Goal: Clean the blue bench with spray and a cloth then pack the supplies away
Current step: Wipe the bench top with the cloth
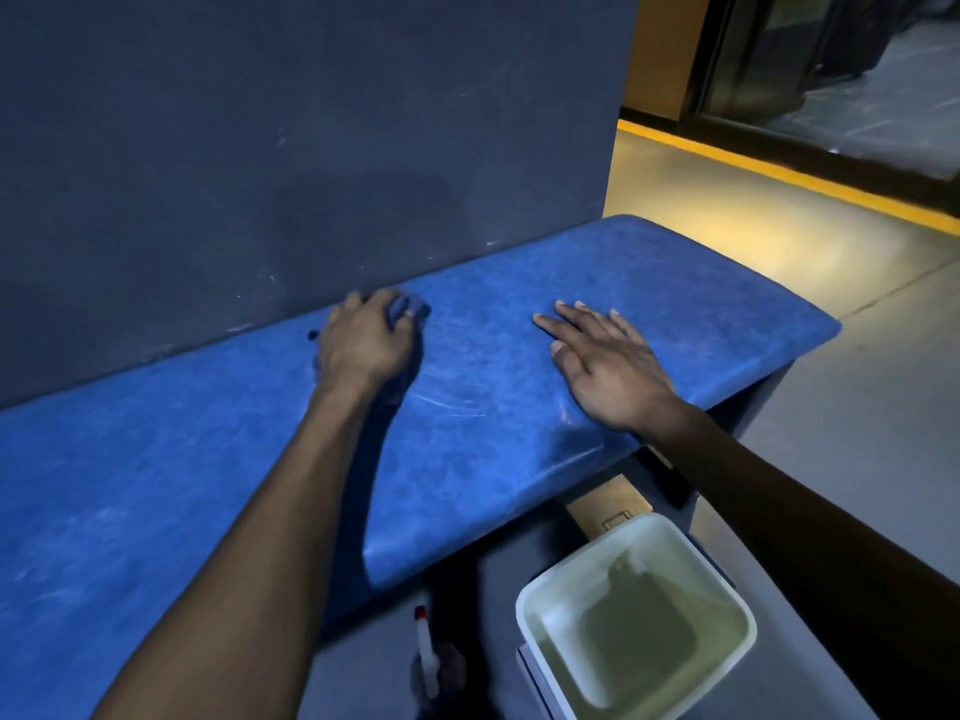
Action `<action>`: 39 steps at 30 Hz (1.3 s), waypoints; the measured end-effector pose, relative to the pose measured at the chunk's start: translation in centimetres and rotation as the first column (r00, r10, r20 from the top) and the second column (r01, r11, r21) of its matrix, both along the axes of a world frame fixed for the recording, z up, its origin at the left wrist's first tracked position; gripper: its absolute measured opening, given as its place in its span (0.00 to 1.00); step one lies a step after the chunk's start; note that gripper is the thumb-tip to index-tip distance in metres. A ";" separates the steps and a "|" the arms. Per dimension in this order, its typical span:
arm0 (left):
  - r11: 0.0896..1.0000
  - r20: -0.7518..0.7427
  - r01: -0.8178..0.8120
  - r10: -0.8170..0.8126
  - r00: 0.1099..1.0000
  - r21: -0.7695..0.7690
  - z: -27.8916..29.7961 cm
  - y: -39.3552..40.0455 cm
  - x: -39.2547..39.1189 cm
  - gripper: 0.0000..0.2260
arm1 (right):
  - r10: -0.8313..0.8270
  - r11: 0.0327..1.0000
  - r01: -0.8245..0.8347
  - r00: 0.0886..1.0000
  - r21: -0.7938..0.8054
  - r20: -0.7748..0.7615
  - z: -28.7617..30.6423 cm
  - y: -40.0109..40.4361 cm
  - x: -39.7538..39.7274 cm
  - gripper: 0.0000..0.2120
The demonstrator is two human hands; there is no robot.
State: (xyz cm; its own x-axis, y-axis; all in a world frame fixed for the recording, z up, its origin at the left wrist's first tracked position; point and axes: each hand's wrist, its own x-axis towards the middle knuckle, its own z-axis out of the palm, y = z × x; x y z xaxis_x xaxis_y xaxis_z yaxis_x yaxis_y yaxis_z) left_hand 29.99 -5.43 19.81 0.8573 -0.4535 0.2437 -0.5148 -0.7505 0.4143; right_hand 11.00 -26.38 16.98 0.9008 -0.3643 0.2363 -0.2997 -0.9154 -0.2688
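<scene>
**Fingers curled on the cloth, other hand flat on the bench**

Fingers of the left hand [363,345] are curled over a bunched blue cloth [410,308], pressing it down on the blue bench [675,283] close to where the seat meets the dark wall [311,122]. Only a small fold of the cloth shows past the knuckles; the remainder is hidden under the palm. The right hand [608,366] lies palm down on the same seat, well apart from the left, its fingers straight and spread, holding nothing, with its heel near the front edge of the seat.

Both bare forearms reach in from the lower part of the view, the left one crossing the seat diagonally, the right one coming over the front rim from the lower right. Faint pale streaks mark the blue surface between the two hands.

Below the bench's front edge, on the grey floor [857,433], stands a spray bottle [427,652] with a red-tipped nozzle; its lower body is in shadow and hard to make out. Just to the right of it sits a white square bin [524,600], open at the top, its inside looking greenish. Beyond the far end of the bench the floor is lit warm yellow, and a yellow stripe [779,174] runs along it before a dark glass front.
</scene>
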 end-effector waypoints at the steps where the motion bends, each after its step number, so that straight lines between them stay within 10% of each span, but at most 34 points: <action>1: 0.997 -0.009 0.072 -0.072 0.997 -0.008 0.0 -1.5 -0.8 0.19 | 0.003 1.000 -0.003 1.000 -0.001 0.002 0.0 -0.1 0.0 0.23; 9: 0.867 0.047 0.498 -0.498 0.866 0.002 -0.1 6.3 -10.8 0.21 | 0.015 1.000 -0.014 1.000 -0.026 0.015 -0.2 -0.1 -0.3 0.23; 17: 0.993 0.036 0.114 -0.116 0.993 0.043 -0.4 4.6 1.3 0.19 | 0.012 0.999 -0.013 1.000 -0.050 -0.010 -0.2 0.0 -0.1 0.24; 26: 0.831 0.022 0.555 -0.556 0.831 0.033 -0.1 5.5 -10.4 0.22 | 0.023 0.999 -0.024 1.000 -0.036 -0.019 0.2 -0.1 -0.3 0.25; 33: 0.987 0.050 0.142 -0.146 0.988 0.078 -0.2 11.0 -2.0 0.25 | 0.015 1.000 -0.016 0.999 -0.025 -0.038 0.3 -0.2 -0.2 0.23; 39: 0.967 -0.055 0.211 -0.205 0.977 0.143 0.8 11.7 -4.3 0.26 | 0.019 0.999 -0.025 0.980 -0.029 -0.197 1.9 0.7 -0.3 0.24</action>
State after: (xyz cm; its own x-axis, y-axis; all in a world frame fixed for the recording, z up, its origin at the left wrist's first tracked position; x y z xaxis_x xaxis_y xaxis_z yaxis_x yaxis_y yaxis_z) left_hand 25.72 6.26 20.59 0.7481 -0.6511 0.1284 -0.6513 -0.6832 0.3303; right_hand 10.65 -25.66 18.90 0.9387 -0.3387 0.0649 -0.3231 -0.9296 -0.1774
